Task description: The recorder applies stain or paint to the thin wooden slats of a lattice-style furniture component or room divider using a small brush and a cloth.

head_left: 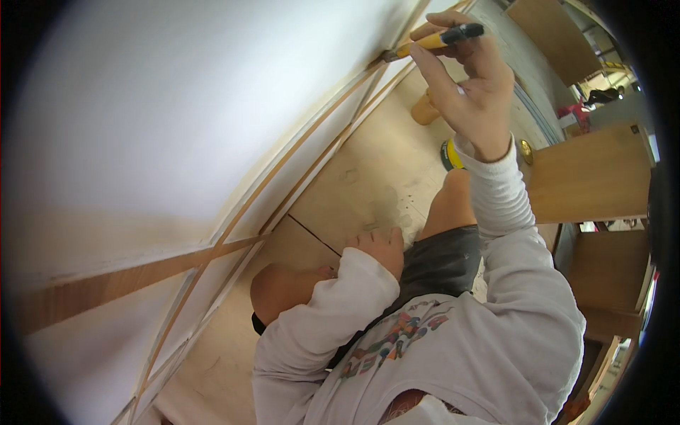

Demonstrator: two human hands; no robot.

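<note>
Raised at the upper right of the head view, my right hand (pixel 471 85) pinches a slim paintbrush (pixel 435 42) with a yellow handle and a black end. Its dark tip meets the brown wooden trim (pixel 283 159) that edges the white panel (pixel 170 99); the bristles are too small to make out clearly. Down by my lap, my left hand (pixel 380 251) holds nothing, its fingers loosely spread beside my dark shorts (pixel 443 262). Part of its palm is hidden.
A yellow and dark can (pixel 451 154) stands on the pale floor (pixel 340 191) beyond my knee. Past the brush hand is an orange-tan cup-like container (pixel 425 110). Wooden cabinet panels (pixel 591 177) line the right side. A wooden crossbar (pixel 120 283) spans the lower left.
</note>
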